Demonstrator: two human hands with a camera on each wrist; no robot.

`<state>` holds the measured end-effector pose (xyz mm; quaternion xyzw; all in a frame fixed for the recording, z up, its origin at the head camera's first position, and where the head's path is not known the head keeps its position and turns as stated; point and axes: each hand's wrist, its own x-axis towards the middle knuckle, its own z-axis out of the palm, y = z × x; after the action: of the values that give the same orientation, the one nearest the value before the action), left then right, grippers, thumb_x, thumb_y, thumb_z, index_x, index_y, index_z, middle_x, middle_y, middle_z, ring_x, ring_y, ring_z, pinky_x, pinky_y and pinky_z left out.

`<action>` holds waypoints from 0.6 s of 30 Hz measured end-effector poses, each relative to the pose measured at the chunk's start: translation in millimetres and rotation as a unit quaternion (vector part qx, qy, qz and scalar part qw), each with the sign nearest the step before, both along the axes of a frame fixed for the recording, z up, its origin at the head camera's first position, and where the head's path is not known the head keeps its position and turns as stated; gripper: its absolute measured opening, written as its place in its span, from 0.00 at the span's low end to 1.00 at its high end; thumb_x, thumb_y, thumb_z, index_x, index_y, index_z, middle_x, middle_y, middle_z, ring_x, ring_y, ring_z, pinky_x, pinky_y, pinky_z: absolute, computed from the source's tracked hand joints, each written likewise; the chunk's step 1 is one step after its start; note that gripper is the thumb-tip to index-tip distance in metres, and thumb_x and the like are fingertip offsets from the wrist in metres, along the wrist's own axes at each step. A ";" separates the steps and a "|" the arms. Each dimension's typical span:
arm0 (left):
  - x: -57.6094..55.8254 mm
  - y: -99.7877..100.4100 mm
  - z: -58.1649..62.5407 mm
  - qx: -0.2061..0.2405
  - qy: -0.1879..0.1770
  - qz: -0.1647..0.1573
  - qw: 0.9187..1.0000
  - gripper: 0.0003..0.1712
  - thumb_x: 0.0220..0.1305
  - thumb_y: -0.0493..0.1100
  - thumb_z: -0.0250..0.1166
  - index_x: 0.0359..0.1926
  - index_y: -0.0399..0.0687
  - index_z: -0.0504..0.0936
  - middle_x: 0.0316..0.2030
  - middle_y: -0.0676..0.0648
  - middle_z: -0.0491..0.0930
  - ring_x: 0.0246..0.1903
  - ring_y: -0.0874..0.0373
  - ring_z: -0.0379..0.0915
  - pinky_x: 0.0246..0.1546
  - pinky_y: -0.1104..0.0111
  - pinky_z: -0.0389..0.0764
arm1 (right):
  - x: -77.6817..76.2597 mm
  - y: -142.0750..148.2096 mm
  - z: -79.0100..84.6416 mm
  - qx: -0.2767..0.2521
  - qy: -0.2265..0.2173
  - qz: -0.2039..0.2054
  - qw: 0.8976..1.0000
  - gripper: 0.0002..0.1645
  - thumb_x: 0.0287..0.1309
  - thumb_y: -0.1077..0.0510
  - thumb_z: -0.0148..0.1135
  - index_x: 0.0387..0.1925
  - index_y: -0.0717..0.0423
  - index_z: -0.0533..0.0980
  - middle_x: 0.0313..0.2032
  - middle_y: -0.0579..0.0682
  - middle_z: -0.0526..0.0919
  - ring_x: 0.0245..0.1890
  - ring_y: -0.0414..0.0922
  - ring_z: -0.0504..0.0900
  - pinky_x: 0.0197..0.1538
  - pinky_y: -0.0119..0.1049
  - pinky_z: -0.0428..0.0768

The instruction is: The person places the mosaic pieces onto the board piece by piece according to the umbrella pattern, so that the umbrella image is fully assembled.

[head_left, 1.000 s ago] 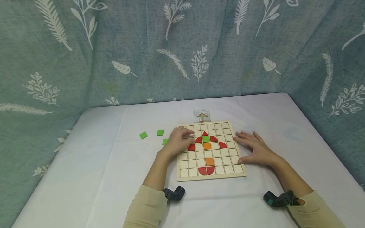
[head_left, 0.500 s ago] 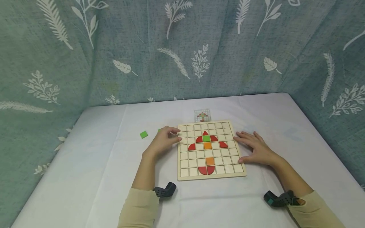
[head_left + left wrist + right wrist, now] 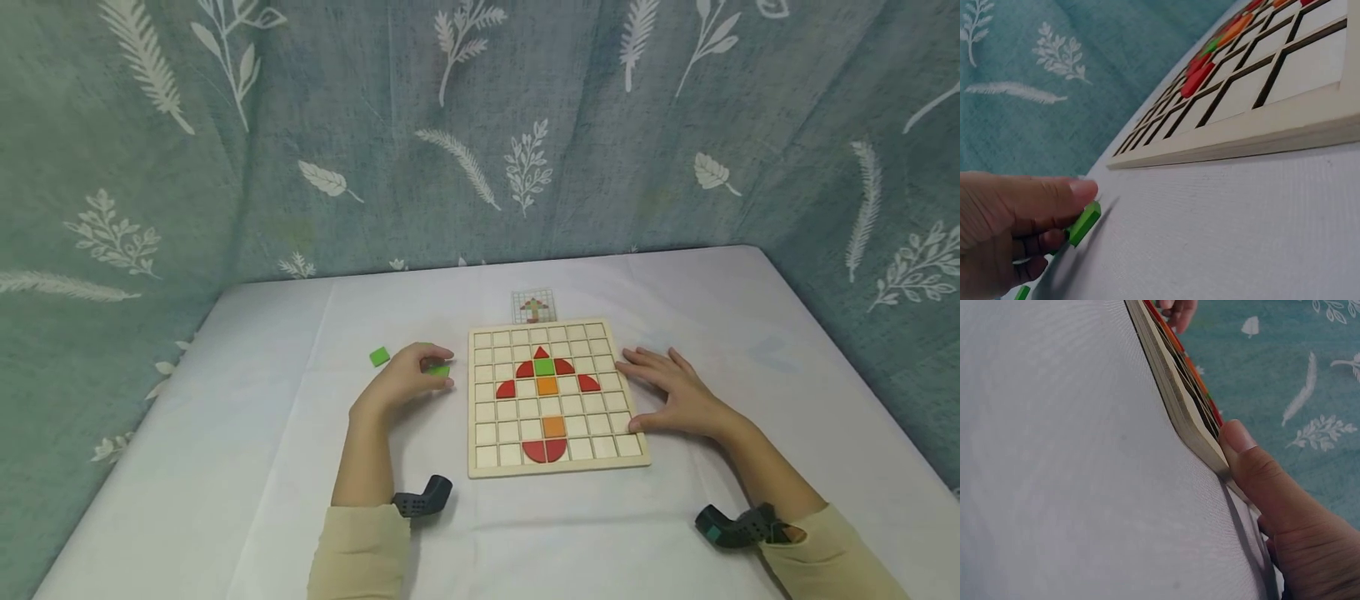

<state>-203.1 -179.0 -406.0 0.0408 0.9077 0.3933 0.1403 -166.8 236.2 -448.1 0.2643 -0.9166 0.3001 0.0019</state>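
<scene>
My left hand [image 3: 403, 379] is low over the table left of the board, thumb and forefinger spread around a small green square tile [image 3: 437, 371]. In the left wrist view this green tile [image 3: 1085, 224] sits right at the fingertips, below the thumb. The wooden grid board [image 3: 491, 454] carries red quarter-round pieces [image 3: 588, 382], a red triangle [image 3: 540, 353], a green square [image 3: 543, 367] and orange squares [image 3: 553, 427]. My right hand [image 3: 675, 396] rests at the board's right edge with fingers spread; its thumb [image 3: 1241, 440] touches the rim in the right wrist view.
Another green tile [image 3: 379, 357] lies farther left on the white tablecloth [image 3: 262, 467]. A small pattern card [image 3: 533, 307] lies just behind the board. Patterned blue-green cloth [image 3: 480, 125] stands behind the table and at its sides.
My left hand has moved left off the board and down to the green tile beside it, covering another green tile behind. My right hand stays at the board's edge.
</scene>
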 end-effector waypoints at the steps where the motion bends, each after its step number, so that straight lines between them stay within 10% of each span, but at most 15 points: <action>1: 0.5 -1.8 0.3 -0.003 -0.003 0.003 1.000 0.26 0.52 0.41 0.71 0.54 0.46 0.78 0.57 0.45 0.74 0.60 0.48 0.66 0.61 0.54 0.65 | 0.2 -0.3 0.0 -0.002 0.002 0.001 1.000 0.54 0.33 0.39 0.76 0.63 0.55 0.68 0.67 0.61 0.62 0.69 0.62 0.54 0.68 0.60 0.37; 18: 0.7 -15.5 -3.4 -0.049 0.034 0.014 0.998 0.19 0.50 0.40 0.71 0.45 0.39 0.82 0.39 0.44 0.78 0.40 0.52 0.72 0.43 0.61 0.73 | 0.4 -0.3 -1.1 0.001 0.004 -0.001 1.000 0.53 0.33 0.39 0.76 0.63 0.55 0.69 0.67 0.60 0.63 0.69 0.61 0.54 0.68 0.59 0.37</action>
<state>-202.4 -194.5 -409.4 0.0346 0.9308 0.3483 0.1057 -166.4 235.9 -449.2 0.2649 -0.9170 0.2982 0.0057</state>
